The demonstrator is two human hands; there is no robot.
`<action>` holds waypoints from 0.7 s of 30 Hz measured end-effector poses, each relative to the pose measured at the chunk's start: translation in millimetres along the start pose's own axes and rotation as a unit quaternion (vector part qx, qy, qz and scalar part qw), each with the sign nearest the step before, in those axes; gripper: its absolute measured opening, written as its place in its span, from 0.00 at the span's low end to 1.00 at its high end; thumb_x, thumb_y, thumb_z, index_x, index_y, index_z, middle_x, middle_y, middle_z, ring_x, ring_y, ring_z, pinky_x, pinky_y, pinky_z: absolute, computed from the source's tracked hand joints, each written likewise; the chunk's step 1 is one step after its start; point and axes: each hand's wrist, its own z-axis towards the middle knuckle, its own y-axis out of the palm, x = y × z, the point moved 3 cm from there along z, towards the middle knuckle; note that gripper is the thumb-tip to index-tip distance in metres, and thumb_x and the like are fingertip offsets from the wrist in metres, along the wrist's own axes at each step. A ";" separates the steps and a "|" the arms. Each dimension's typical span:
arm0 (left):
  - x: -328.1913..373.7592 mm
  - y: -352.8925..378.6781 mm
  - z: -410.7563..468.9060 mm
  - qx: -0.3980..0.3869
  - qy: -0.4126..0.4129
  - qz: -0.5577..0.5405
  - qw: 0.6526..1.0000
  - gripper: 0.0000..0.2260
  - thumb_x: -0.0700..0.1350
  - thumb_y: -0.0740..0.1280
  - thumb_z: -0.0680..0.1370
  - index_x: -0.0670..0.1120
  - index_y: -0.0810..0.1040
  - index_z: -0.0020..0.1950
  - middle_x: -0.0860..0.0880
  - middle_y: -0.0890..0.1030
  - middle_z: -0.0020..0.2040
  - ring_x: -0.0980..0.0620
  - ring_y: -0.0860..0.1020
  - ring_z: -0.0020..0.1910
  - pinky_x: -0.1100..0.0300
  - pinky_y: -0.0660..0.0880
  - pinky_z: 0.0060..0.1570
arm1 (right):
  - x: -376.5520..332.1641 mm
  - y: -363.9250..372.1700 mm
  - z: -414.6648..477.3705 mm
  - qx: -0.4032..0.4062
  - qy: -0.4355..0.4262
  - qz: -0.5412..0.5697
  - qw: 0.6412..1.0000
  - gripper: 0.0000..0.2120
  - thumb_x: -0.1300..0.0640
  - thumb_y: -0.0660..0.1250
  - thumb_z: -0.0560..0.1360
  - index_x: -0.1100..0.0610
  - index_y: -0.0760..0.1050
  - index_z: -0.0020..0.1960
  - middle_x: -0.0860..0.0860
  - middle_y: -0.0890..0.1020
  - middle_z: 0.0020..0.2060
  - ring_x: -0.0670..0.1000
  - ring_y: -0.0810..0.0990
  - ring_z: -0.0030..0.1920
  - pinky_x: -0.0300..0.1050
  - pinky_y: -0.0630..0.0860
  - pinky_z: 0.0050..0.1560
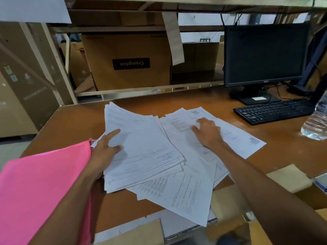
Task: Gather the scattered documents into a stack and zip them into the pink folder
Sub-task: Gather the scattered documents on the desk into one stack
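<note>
pink folder (44, 183) cut off left, print on documents (141, 147) blurred, bottle (316, 121) cropped

two hands are in view, the left hand (104, 151) and the right hand (207, 131). there is one pink folder (44, 183) at lower left. the documents (141, 144) overlap too much to count sheet by sheet: one thick pile at centre, plus a loose fan of many sheets to its right and below. one monitor (263, 53), one keyboard (272, 111), one water bottle (316, 121), one tabletop (79, 121). on the shelf behind, one printed box (127, 62) and one plain box (196, 55).
</note>
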 end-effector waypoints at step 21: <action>1.3 2.6 -2.7 0.008 -0.029 0.027 0.999 0.25 0.40 0.68 0.81 0.57 0.70 0.76 0.49 0.70 0.76 0.28 0.76 0.61 0.46 0.79 0.54 | 47.3 -80.7 11.1 0.099 0.020 0.598 0.795 0.13 0.67 0.69 0.78 0.54 0.83 0.59 0.50 0.83 0.60 0.51 0.83 0.60 0.50 0.82 0.56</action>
